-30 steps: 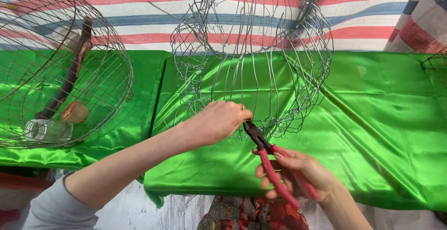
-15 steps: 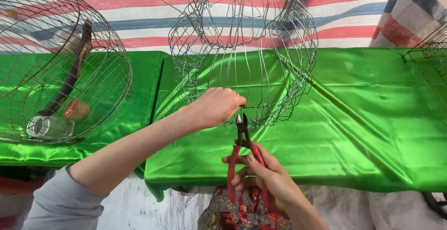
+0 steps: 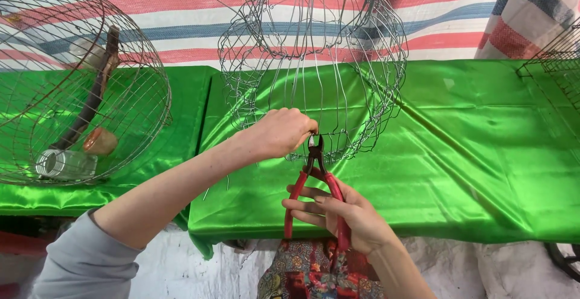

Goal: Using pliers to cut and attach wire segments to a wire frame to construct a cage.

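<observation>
A round, unfinished wire cage [image 3: 314,51] of thin grey wire stands on the green satin cloth [image 3: 471,154] in front of me. My left hand [image 3: 279,132] is closed on a wire at the cage's lower front rim. My right hand [image 3: 344,211] holds red-handled pliers [image 3: 315,181] upright, handles spread apart, the dark jaws up against the cage wire right beside my left fingers. A grey sleeve covers my left upper arm.
A finished domed wire cage [image 3: 72,81] sits at the left, holding a dark stick, a clear jar and a small brown lump. Another wire frame [image 3: 559,63] pokes in at the right edge. A striped tarp hangs behind the table.
The pliers have swung from slanted to nearly upright and risen to the cage rim. My right hand shifted left under them, and the handles have opened. My left hand stays on the wire.
</observation>
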